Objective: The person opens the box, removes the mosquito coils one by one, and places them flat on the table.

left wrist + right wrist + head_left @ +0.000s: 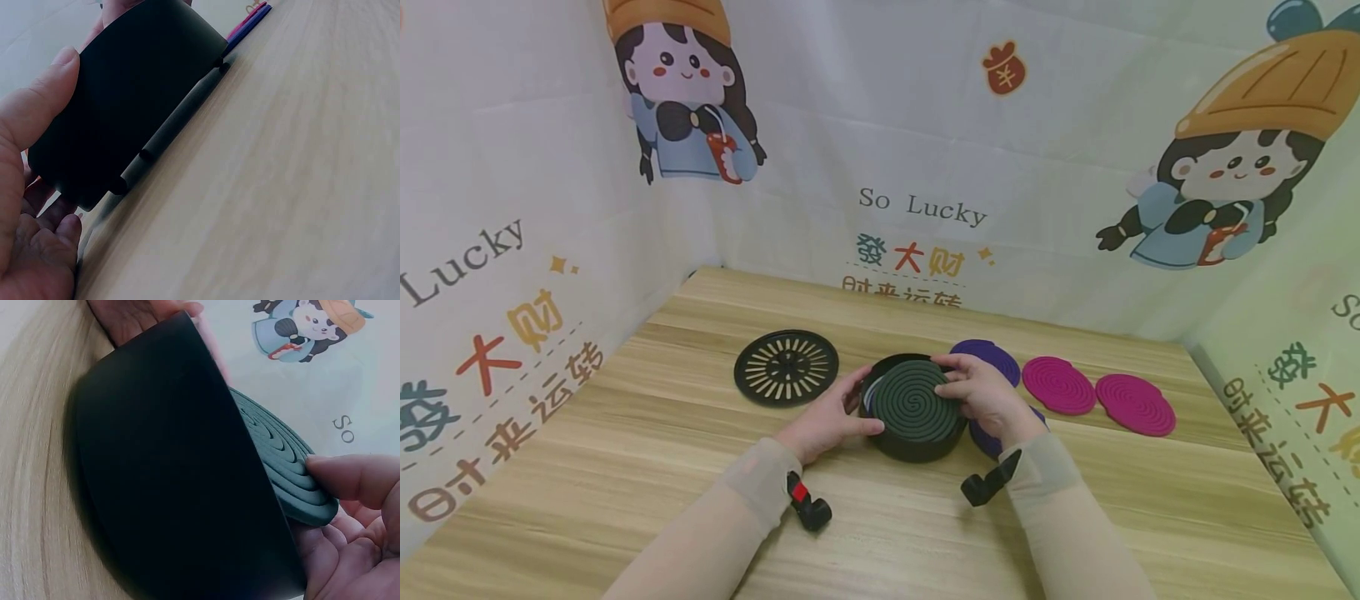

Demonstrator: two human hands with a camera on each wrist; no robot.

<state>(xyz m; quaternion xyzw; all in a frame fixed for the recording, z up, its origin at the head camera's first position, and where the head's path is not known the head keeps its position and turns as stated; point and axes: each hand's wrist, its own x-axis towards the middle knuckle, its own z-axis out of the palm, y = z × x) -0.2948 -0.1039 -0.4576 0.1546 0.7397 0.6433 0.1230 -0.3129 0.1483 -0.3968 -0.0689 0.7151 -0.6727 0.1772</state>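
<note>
A dark green mosquito coil (917,404) tilts at the mouth of a round black mosquito coil box (919,451). My right hand (988,396) pinches the coil's right edge, with the thumb on its upper face in the right wrist view. The left hand (829,423) holds the box from its left side, thumb at the front and fingers around behind. In the left wrist view, the box wall (125,94) stands on small feet just above the wood. Something pale shows inside the box at its left, mostly hidden by the coil.
A black slotted lid (752,367) lies on the wooden table (662,467) left of the box. To the right are two pink coils (1058,385) and a purple coil (985,362). Another purple piece (987,439) is partly covered by the right hand. Printed cloth (820,125) hangs around the table.
</note>
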